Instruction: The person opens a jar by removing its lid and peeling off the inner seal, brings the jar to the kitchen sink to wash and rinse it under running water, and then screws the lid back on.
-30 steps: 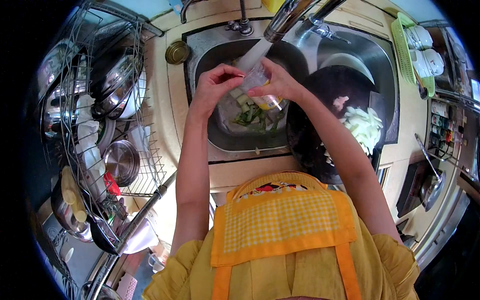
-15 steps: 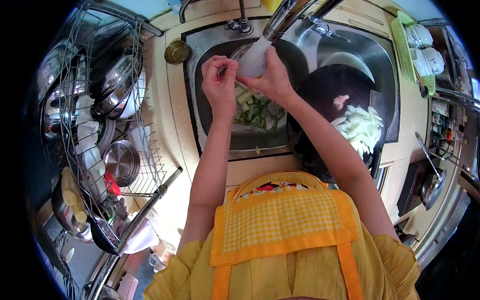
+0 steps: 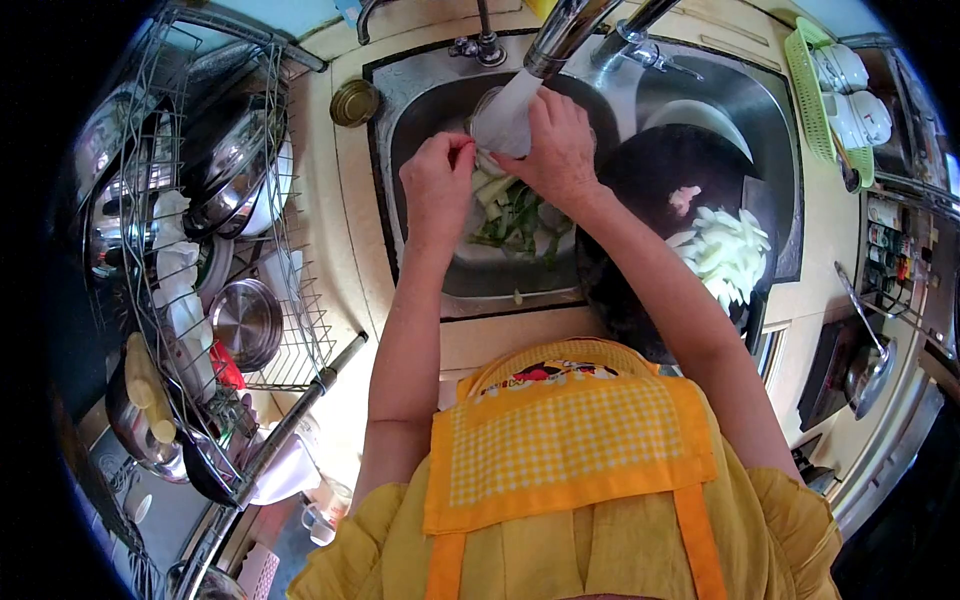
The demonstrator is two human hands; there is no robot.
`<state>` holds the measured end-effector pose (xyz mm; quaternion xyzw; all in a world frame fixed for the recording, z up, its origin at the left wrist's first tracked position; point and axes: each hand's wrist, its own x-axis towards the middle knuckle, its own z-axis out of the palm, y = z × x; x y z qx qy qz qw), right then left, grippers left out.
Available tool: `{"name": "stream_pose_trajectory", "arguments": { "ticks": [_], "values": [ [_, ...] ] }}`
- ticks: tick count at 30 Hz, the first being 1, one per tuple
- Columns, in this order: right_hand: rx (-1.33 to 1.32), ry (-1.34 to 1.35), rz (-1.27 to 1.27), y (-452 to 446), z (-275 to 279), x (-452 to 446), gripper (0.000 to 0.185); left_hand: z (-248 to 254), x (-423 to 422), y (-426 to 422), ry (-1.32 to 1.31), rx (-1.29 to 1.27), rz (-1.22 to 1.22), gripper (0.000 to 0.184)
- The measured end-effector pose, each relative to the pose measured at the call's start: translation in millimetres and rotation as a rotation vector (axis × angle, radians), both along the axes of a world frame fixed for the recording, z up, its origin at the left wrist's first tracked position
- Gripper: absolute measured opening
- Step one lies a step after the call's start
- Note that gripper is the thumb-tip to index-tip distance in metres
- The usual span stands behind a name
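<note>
Water (image 3: 503, 118) runs from the tap (image 3: 560, 40) into the left sink basin (image 3: 470, 280). At the stream's left edge my left hand (image 3: 437, 185) is closed, thumb and fingertips pinched together; what sits between them is too small to name. My right hand (image 3: 562, 150) is at the stream's right side, fingers curled and thumb pointing toward the left hand. Whatever it grips is hidden by the hand and water. Below both hands lie cut green vegetable pieces (image 3: 515, 222) with pale stalks. Part of a metal strainer or bowl rim shows behind the water.
A round dark chopping board (image 3: 640, 240) lies over the right basin, bearing sliced pale vegetable (image 3: 725, 250), a small pink piece (image 3: 684, 200) and a cleaver (image 3: 758, 205). An open tin (image 3: 354, 103) stands left. The dish rack (image 3: 300, 340) holds pans; a green basket (image 3: 808, 90) holds bowls.
My right hand has turned over the stream's right side, its back now showing more. My left hand has dropped slightly and its fingers have drawn closer together.
</note>
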<state>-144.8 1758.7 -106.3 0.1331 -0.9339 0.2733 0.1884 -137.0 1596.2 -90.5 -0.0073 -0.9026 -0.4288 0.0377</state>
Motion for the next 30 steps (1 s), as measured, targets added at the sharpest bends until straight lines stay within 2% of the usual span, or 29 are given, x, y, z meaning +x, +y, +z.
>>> {"name": "stream_pose_trajectory", "arguments": {
  "ticks": [5,8,11,13,14,15,18,19,23,24,26,29,30],
  "values": [
    [0.122,-0.020,0.036,2,-1,2,0.071,-6,4,8,0.178,-0.189,0.002,0.008],
    [0.142,-0.022,0.050,3,-1,3,0.069,-13,6,9,0.162,-0.127,0.014,0.007],
    [0.143,-0.029,0.072,2,5,6,0.071,-30,2,4,0.218,-0.265,0.087,0.007],
    [0.130,-0.034,0.106,1,12,11,0.073,-44,-3,-26,0.054,-0.227,0.160,0.008],
    [0.089,-0.047,0.102,4,9,8,0.071,-48,-8,-38,-0.027,-0.204,0.190,0.008],
    [0.047,-0.063,0.102,6,3,5,0.069,-54,-9,-44,-0.107,-0.260,0.106,0.012],
    [-0.038,-0.069,0.098,6,-10,5,0.070,-65,-5,-39,-0.378,-0.069,-0.054,0.013],
    [-0.061,-0.060,0.089,5,-13,4,0.071,-68,1,-35,-0.071,-0.196,-0.132,0.015],
    [-0.373,-0.255,0.206,3,-24,2,0.076,-66,11,-26,-0.209,-0.074,0.026,0.014],
    [-0.427,-0.280,0.228,3,-25,2,0.079,-62,11,-23,-0.292,-0.158,0.027,0.014],
    [-0.467,-0.323,0.248,1,-27,2,0.082,-45,8,-18,-0.455,-0.329,0.030,0.027],
    [-0.425,-0.380,0.231,-1,-25,1,0.082,-64,13,-21,0.139,-0.322,-0.093,0.061],
    [-0.413,-0.407,0.216,-1,-25,2,0.081,-69,13,-23,0.053,-0.098,-0.181,0.070]
  ]
}}
